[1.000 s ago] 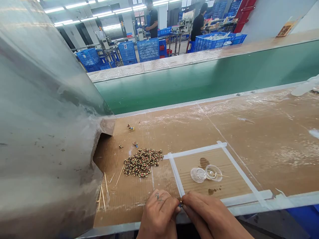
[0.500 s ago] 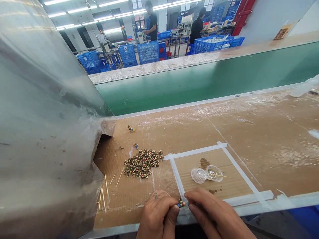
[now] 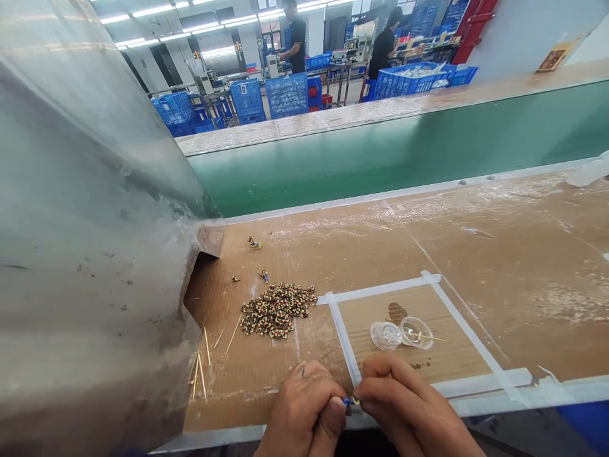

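The fingers (image 3: 335,416) of the left hand (image 3: 302,403) pinch one small figure (image 3: 348,402) with blue and yellow parts. The right hand (image 3: 409,397) holds its fingertips narrowly spaced at the figure's right end; gripping or mere contact cannot be told. The figure is just inside the near edge of the workbench (image 3: 380,247).

Room for movement: a band of bare surface lies between the hands and the pile (image 3: 277,311); more extends from the tape frame (image 3: 346,339) toward the right edge. A metal housing (image 3: 109,254) bounds the near left corner; a green belt (image 3: 333,174) adjoins the far edge.

Count: three loose pieces (image 3: 264,277) between the pile and the far edge; five wooden sticks (image 3: 202,376) beside the housing; two clear containers (image 3: 386,336) inside the frame, touching; one further stick (image 3: 438,339) in the right container. The pile's pieces overlap and cannot be counted.

Fingers hide both ends of the figure. Both wrists are cut off, as is a translucent object (image 3: 587,173) near the far right corner.
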`<state>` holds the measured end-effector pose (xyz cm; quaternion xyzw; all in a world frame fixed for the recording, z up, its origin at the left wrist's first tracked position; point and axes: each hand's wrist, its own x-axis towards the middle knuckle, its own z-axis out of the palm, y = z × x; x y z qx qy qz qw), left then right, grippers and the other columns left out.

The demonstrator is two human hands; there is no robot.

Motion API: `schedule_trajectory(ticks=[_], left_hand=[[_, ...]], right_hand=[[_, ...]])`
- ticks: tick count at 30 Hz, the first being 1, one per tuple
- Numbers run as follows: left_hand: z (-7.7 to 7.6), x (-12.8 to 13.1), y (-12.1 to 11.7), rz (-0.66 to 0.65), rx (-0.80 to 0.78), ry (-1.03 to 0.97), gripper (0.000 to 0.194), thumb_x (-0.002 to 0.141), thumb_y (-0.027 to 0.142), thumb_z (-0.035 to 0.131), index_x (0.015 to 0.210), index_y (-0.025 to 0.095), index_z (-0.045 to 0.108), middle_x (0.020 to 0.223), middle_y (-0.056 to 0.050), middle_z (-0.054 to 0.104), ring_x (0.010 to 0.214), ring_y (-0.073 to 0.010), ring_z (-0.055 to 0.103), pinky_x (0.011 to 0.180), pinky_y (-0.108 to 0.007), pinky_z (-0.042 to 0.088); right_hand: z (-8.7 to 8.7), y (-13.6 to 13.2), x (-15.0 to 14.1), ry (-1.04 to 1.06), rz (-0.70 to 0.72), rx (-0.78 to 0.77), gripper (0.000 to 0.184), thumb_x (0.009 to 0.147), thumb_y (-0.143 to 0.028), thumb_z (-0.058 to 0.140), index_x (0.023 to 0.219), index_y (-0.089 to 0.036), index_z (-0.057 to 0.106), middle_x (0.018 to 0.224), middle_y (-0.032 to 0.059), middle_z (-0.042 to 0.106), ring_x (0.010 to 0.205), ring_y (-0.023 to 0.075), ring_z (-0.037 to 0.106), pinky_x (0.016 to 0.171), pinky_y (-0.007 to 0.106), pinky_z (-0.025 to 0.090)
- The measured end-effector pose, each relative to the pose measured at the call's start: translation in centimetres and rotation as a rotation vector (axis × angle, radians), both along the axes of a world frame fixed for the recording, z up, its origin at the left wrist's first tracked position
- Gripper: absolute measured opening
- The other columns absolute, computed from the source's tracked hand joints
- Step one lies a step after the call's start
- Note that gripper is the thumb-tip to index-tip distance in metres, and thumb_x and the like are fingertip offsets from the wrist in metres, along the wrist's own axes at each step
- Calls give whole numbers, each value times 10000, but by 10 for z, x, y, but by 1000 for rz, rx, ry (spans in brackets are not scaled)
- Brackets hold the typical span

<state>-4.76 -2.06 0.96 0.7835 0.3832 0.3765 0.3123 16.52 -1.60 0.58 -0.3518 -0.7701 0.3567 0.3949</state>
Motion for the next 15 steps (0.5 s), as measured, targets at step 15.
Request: schedule_trajectory(ticks=[15], left_hand=[[-30,13,-8,121,173,50,228,1092,265,388,912,204,514,706,-22,545,672,-191,493,634,-341,333]], right_hand=[[-6,-1,-7,119,53,-137,215,1059,-90,436,1074,-266,558,896,-10,577,783,135,576,704,232,454]])
